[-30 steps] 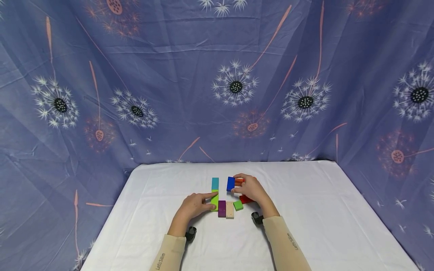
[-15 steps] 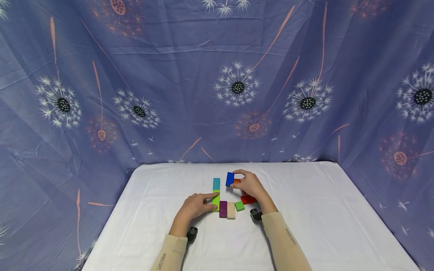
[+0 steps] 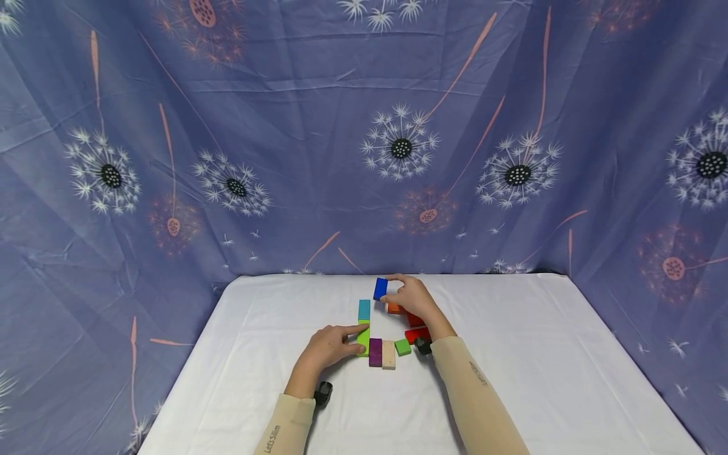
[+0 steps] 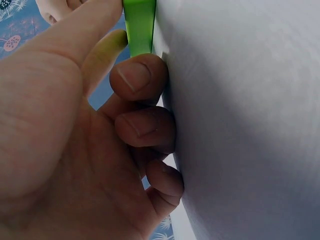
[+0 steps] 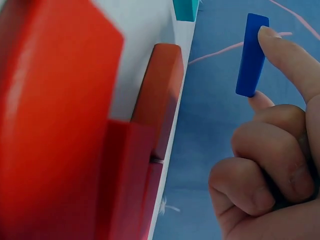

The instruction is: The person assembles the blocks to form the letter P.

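My right hand [image 3: 414, 296] pinches a blue block [image 3: 380, 289] between thumb and index finger. In the right wrist view the blue block [image 5: 252, 55] stands off the table, the other fingers curled beneath. My left hand [image 3: 327, 345] holds a long lime green block [image 3: 364, 336] with thumb and index finger, and its other fingers rest at the cloth. A light blue block [image 3: 364, 309] lies end to end with the lime one. At its near end sit a purple block [image 3: 375, 352] and a plain wooden block [image 3: 388, 355] side by side.
Right of the wooden block lies a small green block [image 3: 402, 347], then a red block [image 3: 416, 335]. An orange block [image 3: 394, 308] lies partly under my right hand. White cloth covers the table [image 3: 239, 360]; a patterned blue curtain [image 3: 318, 158] hangs behind and at the sides.
My right hand has lifted the blue block and carried it away from me and slightly left, uncovering more of the orange block. The left hand stays on the lime green block.
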A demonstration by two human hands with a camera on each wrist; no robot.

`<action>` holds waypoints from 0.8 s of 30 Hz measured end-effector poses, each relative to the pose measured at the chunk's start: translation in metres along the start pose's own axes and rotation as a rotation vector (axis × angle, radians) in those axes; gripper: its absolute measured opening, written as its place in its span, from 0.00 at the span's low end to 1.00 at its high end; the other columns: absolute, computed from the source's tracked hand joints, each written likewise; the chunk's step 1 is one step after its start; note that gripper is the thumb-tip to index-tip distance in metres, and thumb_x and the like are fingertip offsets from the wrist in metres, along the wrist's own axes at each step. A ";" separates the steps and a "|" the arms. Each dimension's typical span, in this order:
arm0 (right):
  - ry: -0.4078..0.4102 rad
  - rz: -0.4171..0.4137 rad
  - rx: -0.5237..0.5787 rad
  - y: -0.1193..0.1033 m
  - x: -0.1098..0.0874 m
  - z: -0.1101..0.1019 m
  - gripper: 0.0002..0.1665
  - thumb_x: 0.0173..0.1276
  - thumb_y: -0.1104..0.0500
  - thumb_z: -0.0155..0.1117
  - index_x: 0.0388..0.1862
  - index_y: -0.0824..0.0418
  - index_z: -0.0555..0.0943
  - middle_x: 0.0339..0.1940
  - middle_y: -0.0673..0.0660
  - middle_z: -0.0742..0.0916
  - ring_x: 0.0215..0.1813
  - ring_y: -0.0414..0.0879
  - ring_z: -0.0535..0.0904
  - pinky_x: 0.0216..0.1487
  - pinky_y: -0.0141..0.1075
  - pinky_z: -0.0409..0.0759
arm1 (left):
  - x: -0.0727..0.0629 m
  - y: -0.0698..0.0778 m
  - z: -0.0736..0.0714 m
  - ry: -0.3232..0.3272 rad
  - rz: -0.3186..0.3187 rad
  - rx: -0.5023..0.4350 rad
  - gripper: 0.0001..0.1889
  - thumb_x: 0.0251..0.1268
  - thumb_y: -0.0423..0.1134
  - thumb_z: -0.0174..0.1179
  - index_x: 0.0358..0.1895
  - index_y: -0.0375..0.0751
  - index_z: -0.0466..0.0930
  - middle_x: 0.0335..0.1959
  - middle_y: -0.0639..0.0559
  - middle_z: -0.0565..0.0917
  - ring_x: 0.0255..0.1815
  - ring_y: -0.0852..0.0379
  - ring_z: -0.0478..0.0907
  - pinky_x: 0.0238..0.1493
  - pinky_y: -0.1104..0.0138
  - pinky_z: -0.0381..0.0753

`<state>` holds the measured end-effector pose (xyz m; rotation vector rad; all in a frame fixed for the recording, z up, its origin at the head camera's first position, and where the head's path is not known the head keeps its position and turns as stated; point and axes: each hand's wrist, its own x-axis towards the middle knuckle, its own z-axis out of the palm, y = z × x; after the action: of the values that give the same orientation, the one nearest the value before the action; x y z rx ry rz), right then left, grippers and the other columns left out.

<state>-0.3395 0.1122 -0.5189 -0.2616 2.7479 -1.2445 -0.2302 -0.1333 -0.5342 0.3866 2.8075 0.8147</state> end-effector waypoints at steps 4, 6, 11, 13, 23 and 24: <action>-0.005 -0.017 -0.009 -0.005 0.007 0.003 0.38 0.62 0.42 0.81 0.70 0.50 0.83 0.58 0.61 0.89 0.56 0.54 0.85 0.57 0.53 0.84 | 0.000 0.000 0.000 0.002 0.001 -0.004 0.30 0.66 0.59 0.72 0.71 0.70 0.80 0.19 0.59 0.74 0.22 0.61 0.63 0.27 0.67 0.63; -0.011 -0.030 -0.001 -0.008 0.010 0.005 0.38 0.62 0.42 0.81 0.70 0.50 0.83 0.61 0.61 0.88 0.60 0.56 0.85 0.61 0.55 0.83 | -0.001 0.000 0.000 0.000 -0.002 -0.005 0.30 0.66 0.59 0.71 0.71 0.70 0.80 0.20 0.59 0.75 0.22 0.61 0.64 0.27 0.67 0.63; -0.029 -0.045 0.015 -0.015 0.017 0.010 0.37 0.63 0.43 0.81 0.70 0.50 0.83 0.65 0.62 0.87 0.62 0.58 0.85 0.62 0.57 0.82 | -0.001 0.000 0.000 -0.006 -0.006 -0.009 0.30 0.66 0.59 0.71 0.72 0.70 0.80 0.20 0.59 0.76 0.22 0.61 0.64 0.27 0.67 0.63; -0.032 -0.040 0.010 -0.018 0.019 0.012 0.37 0.63 0.44 0.81 0.70 0.50 0.83 0.65 0.62 0.87 0.61 0.58 0.85 0.61 0.56 0.83 | 0.000 -0.001 0.000 -0.005 -0.005 -0.011 0.29 0.67 0.58 0.71 0.72 0.70 0.80 0.20 0.59 0.76 0.22 0.61 0.65 0.27 0.67 0.64; -0.046 0.013 -0.050 -0.025 0.032 0.025 0.38 0.61 0.44 0.82 0.70 0.49 0.83 0.52 0.57 0.91 0.47 0.50 0.87 0.60 0.54 0.83 | 0.000 0.000 -0.001 -0.013 -0.003 -0.014 0.29 0.67 0.58 0.71 0.72 0.70 0.80 0.20 0.59 0.77 0.21 0.61 0.65 0.26 0.67 0.64; -0.045 0.014 -0.054 -0.026 0.032 0.026 0.38 0.61 0.44 0.82 0.70 0.49 0.83 0.53 0.58 0.92 0.49 0.51 0.88 0.61 0.55 0.83 | -0.001 0.000 -0.001 -0.011 -0.002 -0.016 0.29 0.67 0.58 0.71 0.72 0.70 0.80 0.20 0.59 0.77 0.21 0.61 0.65 0.26 0.67 0.64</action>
<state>-0.3638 0.0703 -0.5174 -0.2710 2.7433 -1.1478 -0.2297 -0.1340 -0.5333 0.3850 2.7893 0.8323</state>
